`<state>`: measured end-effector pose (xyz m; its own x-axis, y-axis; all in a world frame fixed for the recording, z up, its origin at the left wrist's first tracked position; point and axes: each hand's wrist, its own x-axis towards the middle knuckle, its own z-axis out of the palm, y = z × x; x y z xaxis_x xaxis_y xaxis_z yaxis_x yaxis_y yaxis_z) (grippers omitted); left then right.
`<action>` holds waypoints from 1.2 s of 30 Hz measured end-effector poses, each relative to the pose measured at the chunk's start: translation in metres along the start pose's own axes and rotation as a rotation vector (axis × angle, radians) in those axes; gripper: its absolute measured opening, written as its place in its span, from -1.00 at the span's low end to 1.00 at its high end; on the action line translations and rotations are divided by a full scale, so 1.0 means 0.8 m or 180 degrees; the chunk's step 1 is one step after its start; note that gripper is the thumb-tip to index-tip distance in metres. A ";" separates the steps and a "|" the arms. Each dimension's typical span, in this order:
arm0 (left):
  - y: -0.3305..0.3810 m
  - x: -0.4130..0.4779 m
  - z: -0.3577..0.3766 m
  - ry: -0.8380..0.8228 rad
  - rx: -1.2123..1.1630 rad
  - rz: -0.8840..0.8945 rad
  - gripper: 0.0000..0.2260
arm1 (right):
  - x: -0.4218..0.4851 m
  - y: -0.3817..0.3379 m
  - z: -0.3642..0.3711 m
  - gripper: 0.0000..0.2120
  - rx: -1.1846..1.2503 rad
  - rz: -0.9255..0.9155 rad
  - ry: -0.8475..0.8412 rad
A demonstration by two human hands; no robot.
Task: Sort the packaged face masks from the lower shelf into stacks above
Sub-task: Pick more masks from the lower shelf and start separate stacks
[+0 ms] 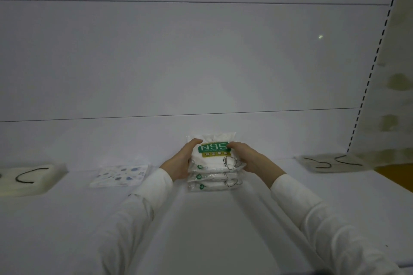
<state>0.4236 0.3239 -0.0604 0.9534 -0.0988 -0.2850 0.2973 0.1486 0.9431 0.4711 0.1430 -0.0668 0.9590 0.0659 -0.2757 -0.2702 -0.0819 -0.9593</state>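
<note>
A view from a person's head, looking forward and down at a white shelf point(201, 230) with a plain white back panel point(201, 62) behind it. In the middle, toward the far side of the shelf, stands the N95 stack point(212, 176): three clear packs of white masks piled flat, each with a small green dot on its near edge. The top pack point(220, 159) bears a green label reading N95. Both arms, in white sleeves, reach in from the near edge. The left hand point(178, 161) holds the stack's left side, thumb curled over the top pack's far left corner. The right hand point(248, 158) holds the right side the same way, thumb on the label's right end. The fingers beneath and behind are hidden. Left of the stack, apart from it, a patterned pack point(120, 175) with blue print lies flat. At the far left sits a pale stack point(29, 179) with a black ear loop showing. At the right, well apart, lies a grey pack point(330, 162) with black loops, beside a slotted upright point(371, 69). The step in hand looks like squaring up the N95 pile, with a pack just added on top. The next move probably calls for letting go gently so the slippery packs stay aligned, then reaching down to the lower shelf, which is out of view, for another pack.
</note>
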 end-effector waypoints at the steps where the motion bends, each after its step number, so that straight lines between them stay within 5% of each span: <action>1: -0.001 0.000 0.000 0.0008 0.0041 -0.0008 -0.67 | 0.000 0.002 0.000 -0.75 -0.0028 0.0010 -0.0017; 4: -0.001 -0.004 0.000 0.0089 0.0138 0.0009 -0.79 | -0.008 0.003 -0.003 -0.78 0.0015 -0.0020 -0.0039; 11: 0.000 -0.018 -0.025 0.0451 0.0943 0.0163 -0.70 | -0.021 -0.004 -0.015 -0.63 -0.0447 -0.0224 0.0245; 15: 0.002 -0.036 -0.036 0.0886 0.1597 0.0376 -0.61 | -0.041 -0.009 -0.024 -0.45 -0.1046 -0.0478 0.0566; 20: -0.003 -0.069 -0.048 0.1259 0.3003 0.0823 -0.68 | -0.083 -0.009 -0.035 -0.48 -0.2423 -0.1328 0.0801; 27: -0.024 -0.123 -0.055 0.1280 0.4411 0.0903 -0.63 | -0.136 0.004 -0.042 -0.46 -0.3809 -0.2431 0.0556; 36: -0.041 -0.192 -0.050 0.0937 0.4956 0.1380 -0.65 | -0.229 0.031 -0.008 -0.50 -0.4160 -0.3049 0.0459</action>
<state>0.2693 0.3736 -0.0541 0.9773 -0.1098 0.1812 -0.1392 -0.9776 0.1581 0.2889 0.1222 -0.0399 0.7439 0.5043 0.4386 0.5781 -0.8148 -0.0436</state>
